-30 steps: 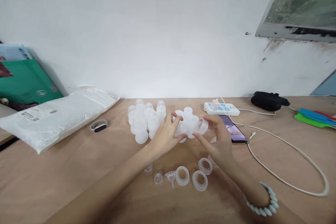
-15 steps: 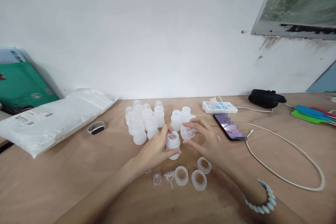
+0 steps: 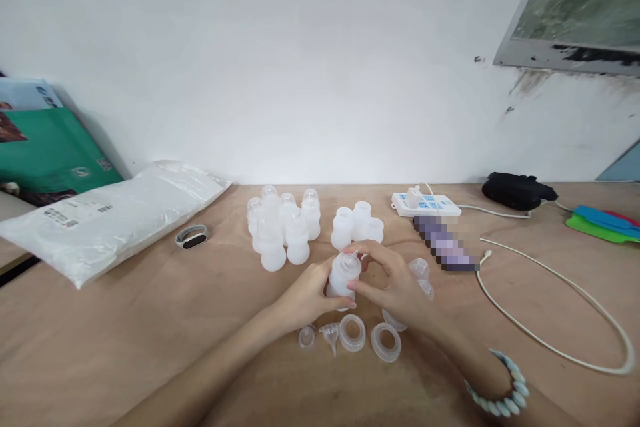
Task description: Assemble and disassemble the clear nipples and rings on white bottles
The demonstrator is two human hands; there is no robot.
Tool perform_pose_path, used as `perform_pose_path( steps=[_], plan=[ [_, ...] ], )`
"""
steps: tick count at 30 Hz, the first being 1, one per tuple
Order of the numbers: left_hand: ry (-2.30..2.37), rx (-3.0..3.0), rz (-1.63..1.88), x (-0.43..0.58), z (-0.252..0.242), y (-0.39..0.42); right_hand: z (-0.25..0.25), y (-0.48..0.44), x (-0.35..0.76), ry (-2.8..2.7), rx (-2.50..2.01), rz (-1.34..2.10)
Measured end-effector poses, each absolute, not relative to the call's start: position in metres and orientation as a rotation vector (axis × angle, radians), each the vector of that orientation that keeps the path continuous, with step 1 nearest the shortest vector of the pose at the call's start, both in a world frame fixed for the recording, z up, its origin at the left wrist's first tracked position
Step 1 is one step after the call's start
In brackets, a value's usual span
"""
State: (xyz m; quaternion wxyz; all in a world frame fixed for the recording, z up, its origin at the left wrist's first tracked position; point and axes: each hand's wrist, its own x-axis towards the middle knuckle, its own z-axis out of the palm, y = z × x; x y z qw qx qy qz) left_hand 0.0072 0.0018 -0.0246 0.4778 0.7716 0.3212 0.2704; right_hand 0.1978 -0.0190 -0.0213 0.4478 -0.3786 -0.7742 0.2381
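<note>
Head camera: my left hand [image 3: 314, 291] wraps the white, round-bellied plastic bottle [image 3: 339, 282] at centre, mouth up; I cannot tell whether its base touches the table. My right hand [image 3: 389, 275] grasps the clear, dome-shaped plastic teat [image 3: 349, 261] at the bottle's mouth, thumb against the bottle's side.

To do this well, I should hold the body firmly without squeezing it, keep the teat level, and press its rim evenly all round; how snugly it sits now, I cannot tell.

From the bottle, a translucent flat plastic ring [image 3: 352, 316] lies at six o'clock, another translucent plastic ring [image 3: 385, 359] at five. Three open white plastic bottles [image 3: 342, 230] stand between twelve and one, clear-domed white bottles [image 3: 273, 257] at ten.
</note>
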Motion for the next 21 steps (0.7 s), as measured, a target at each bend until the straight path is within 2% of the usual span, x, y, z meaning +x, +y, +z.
perform_pose_path(
  steps=[9,15,21],
  plan=[
    [0.719,1.808,0.613,0.005,-0.029,0.002,-0.022,-0.020,0.194,-1.879,-0.999,0.649],
    [0.712,1.695,0.551,0.001,-0.041,0.005,-0.023,-0.025,0.195,-1.805,-0.834,0.998],
    [0.761,1.733,0.564,0.002,-0.044,0.004,-0.028,-0.021,0.192,-1.660,-0.892,0.917]
  ],
)
